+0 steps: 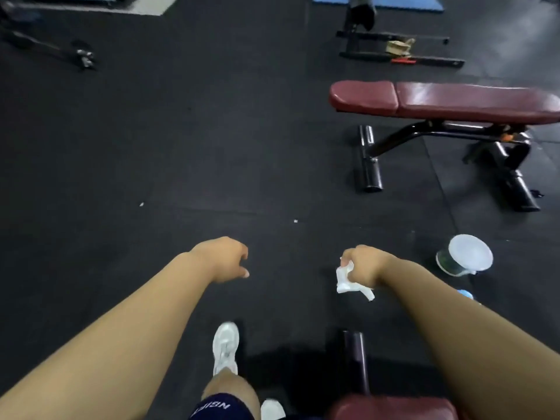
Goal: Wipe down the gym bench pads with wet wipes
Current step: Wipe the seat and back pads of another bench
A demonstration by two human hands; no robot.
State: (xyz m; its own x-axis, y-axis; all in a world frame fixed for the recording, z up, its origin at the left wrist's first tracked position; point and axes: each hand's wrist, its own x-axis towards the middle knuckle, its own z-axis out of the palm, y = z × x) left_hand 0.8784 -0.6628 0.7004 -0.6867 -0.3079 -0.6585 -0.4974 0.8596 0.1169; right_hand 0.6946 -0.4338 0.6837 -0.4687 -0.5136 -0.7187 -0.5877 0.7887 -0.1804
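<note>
My right hand [363, 265] grips a crumpled white wet wipe [348, 280] that hangs below the fist, over the black floor. My left hand [225, 259] is held out beside it with loosely curled fingers and holds nothing. A maroon gym bench [448, 100] with two pads on a black frame stands at the upper right, well away from both hands. The corner of a second maroon bench pad [391, 407] shows at the bottom edge under my right forearm. A round wipes tub [466, 253] with a white lid stands on the floor right of my right hand.
Black rubber floor [181, 147] fills most of the view. A barbell [48, 50] lies at the far left, and a black rack base [400, 53] lies beyond the bench. My white shoe [225, 347] is planted below my hands. A blue mat [378, 1] is at the top.
</note>
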